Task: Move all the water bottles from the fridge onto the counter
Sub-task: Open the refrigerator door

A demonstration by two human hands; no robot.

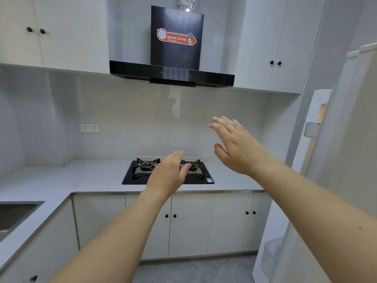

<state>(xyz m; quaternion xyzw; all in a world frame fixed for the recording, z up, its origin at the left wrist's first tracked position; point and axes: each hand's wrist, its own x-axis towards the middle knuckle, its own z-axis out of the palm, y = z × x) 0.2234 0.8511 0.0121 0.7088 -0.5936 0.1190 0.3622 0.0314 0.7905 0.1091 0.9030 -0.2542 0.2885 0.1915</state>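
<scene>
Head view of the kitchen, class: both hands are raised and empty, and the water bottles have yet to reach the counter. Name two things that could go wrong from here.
1. The gas hob fills the counter straight ahead; bottles set on its raised pan supports could tip.
2. The sink cuts into the counter at the left, so a bottle placed near its edge might slide in.
Left hand and right hand hold nothing; no bottles are visible yet.

Black hob (168, 173) under hood (175, 48), sink (14, 213) left
</scene>
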